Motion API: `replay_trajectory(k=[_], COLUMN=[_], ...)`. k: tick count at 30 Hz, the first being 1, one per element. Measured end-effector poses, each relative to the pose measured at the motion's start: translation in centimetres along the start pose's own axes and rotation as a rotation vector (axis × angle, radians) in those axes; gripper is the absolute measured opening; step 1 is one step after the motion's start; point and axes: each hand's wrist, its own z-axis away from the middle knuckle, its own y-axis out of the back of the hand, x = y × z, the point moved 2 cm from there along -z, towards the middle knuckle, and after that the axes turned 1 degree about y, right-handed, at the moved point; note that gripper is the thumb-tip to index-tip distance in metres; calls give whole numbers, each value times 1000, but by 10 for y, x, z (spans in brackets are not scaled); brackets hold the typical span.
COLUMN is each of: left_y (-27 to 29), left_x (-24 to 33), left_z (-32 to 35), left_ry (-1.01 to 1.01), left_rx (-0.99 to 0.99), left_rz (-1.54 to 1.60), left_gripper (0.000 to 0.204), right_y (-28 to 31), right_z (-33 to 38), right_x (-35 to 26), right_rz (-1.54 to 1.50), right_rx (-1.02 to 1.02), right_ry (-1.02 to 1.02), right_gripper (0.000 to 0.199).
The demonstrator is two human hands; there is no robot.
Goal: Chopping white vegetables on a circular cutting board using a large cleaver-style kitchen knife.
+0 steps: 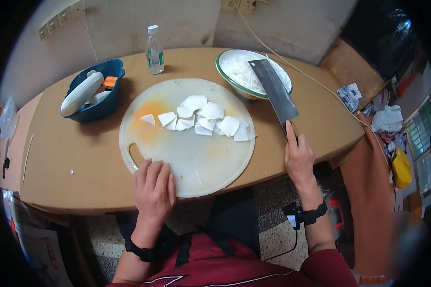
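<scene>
My right hand (299,155) grips the handle of a cleaver (275,91), index finger stretched along it. The dark blade points away from me and overlaps the right part of a white bowl with a green rim (220,68); whether it touches the bowl I cannot tell. White shreds (239,71) fill the bowl. My left hand (154,186) lies on the near left edge of a round cutting board (187,162), beside its handle slot, fingers extended and holding nothing. Thin white slices, apparently radish (213,111), lie scattered and overlapping across the board's far half, near an orange stain.
A blue basin (93,114) at the far left holds a long white radish (81,93) and an orange carrot piece (110,82). A clear bottle (154,52) with a white cap stands behind the board. A cable (316,82) runs along the table's right side.
</scene>
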Motion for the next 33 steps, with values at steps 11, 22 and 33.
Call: replay_trajectory(k=[11, 22, 33], left_y=[-5, 0, -1], left_x=[-3, -1, -2], left_z=[2, 1, -1], left_ry=[-30, -28, -41], left_rx=[25, 25, -5], left_rz=[-28, -16, -23], left_gripper=[24, 24, 26], right_y=[37, 73, -25], right_z=[43, 10, -55], right_x=[-14, -3, 13], right_rz=[-93, -553, -1820], right_rx=[-62, 197, 183], right_ry=[-58, -227, -846], right_gripper=[61, 48, 30])
